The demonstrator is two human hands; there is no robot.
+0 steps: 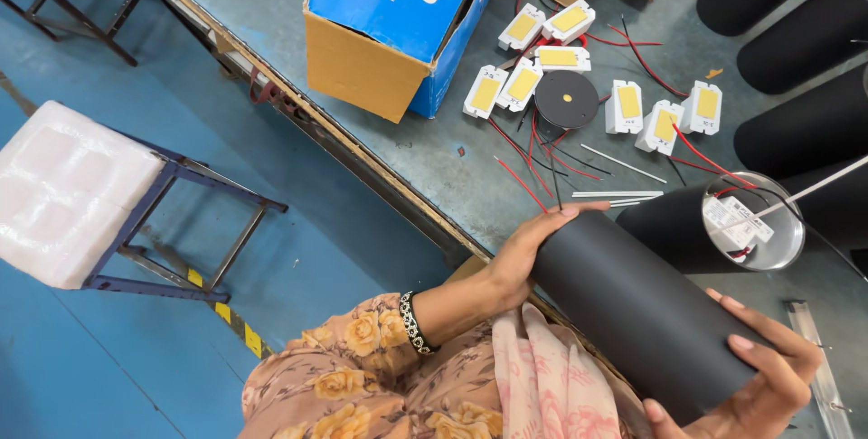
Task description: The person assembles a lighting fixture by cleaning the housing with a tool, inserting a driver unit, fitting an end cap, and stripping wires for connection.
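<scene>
I saw the left hand [523, 254] and the right hand [764, 385] wrapped half-open around the black cylinder [642, 312], near the table [434, 168] edge.

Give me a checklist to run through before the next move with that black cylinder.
1. Left hand grips one end of the black cylinder: ok.
2. Right hand supports the other end: ok.
3. Cylinder held off the table: ok.
4. Open cylinder with wired module inside stands apart from the held one: ok.
5. Loose white modules and red wires lie clear of the hands: ok.
6. Held cylinder's inside: cannot tell.
</scene>
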